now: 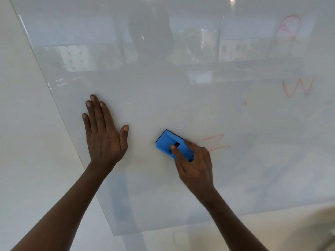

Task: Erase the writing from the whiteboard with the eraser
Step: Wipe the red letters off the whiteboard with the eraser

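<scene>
A person works across a glossy, reflective glass whiteboard [181, 109] fixed to a pale wall, pressing a blue plastic block eraser [172, 144] flat against its surface just left of a faint red zigzag mark [216, 143]. The right hand [194, 165] is closed around the eraser's lower end, thumb laid along its near side and fingers wrapped over the far edge, a grip that seems meant to keep the pad face square to the glass under pressure. The wrist is bent slightly, the forearm rising from the lower right of the view. The left hand [103, 131] lies open and flat on the board, fingers together and pointing up, thumb spread toward the eraser; it holds nothing and appears to serve as a brace for the body. The two hands are near each other but apart. More red writing awaits well to the right: a "W" shape [297, 87] and, higher up, a smudged pinkish-red oval scrawl [288, 28]. The board around the hands looks largely clean.
</scene>
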`<state>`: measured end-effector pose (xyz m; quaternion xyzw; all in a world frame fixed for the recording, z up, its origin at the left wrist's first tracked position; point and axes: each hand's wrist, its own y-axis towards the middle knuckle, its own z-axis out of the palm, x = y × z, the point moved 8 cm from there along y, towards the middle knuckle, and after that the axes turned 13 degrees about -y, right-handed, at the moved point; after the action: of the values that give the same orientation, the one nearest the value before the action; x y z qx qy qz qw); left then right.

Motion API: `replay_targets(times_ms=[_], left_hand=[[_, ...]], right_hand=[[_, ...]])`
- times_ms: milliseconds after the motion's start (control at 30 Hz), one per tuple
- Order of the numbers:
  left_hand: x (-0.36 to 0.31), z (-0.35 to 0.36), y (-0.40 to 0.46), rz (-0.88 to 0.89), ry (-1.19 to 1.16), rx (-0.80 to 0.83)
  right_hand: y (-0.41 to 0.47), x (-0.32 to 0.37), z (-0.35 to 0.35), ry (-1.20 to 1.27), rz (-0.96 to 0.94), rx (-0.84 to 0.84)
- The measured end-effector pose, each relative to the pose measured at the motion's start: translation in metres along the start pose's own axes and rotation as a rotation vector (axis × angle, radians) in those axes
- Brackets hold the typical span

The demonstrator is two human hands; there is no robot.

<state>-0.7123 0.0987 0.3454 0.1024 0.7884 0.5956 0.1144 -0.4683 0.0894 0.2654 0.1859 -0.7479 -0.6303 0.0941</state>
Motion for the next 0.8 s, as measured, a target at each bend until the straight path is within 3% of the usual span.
replay_targets(times_ms=[233,467,800], left_hand=[[0.0,0.001,0.0,0.013,0.005,-0.006],[-0.001,-0.001,0.0,0.003,-0.003,-0.005],[-0.002,0.0,0.0,0.015,0.016,-0.019]], right_hand=[[0.01,-0.061,-0.017,-0.096,0.059,-0.059],[0.005,-0.126,-0.031,-0.09,0.332,-0.019],[-0.017,-0.128,-0.03,0.006,0.64,-0.015]])
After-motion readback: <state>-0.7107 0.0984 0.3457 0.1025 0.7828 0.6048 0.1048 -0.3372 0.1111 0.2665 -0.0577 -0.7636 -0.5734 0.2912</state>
